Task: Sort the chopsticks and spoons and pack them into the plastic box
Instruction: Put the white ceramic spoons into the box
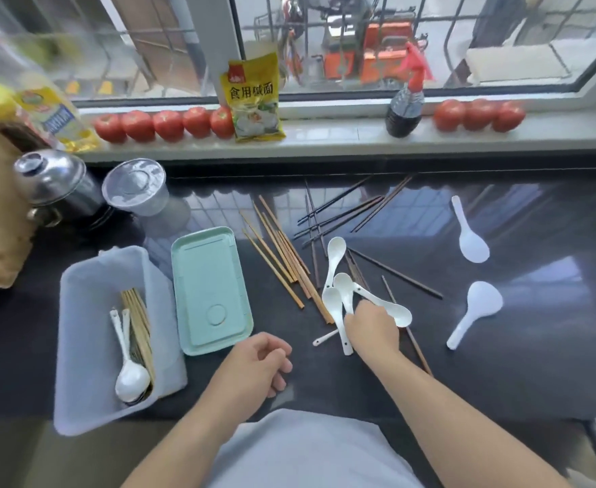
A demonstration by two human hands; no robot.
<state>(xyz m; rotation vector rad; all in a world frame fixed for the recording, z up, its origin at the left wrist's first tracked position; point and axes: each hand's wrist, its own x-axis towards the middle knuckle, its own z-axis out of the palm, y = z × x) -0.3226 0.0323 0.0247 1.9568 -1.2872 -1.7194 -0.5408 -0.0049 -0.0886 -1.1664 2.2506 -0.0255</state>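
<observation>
reaching with my right hand (372, 324) into the cluster of white spoons (342, 294) on the dark counter (518, 364); fingers curled down over the handles, look like they grip one or two, exact count i cannot tell. left hand (258, 364) rests on the counter just in front of the lid, fingers loosely curled, holding nothing.

plastic box (96, 329) sits at the left, open, overhanging the counter edge. inside it: light wooden chopsticks (138, 322) along the right wall, two white spoons (127, 361) lying beside them, bowls toward me. mint green lid (212, 290) lies flat just right of the box.

loose light wooden chopsticks (279, 255) are fanned out between lid and spoon cluster. dark chopsticks (346, 213) scattered behind and right of the spoons, some crossing. two white rice paddles (472, 241) well apart on the right.

windowsill behind has tomatoes (163, 125), a yellow packet (254, 100), a dark bottle (405, 110).
</observation>
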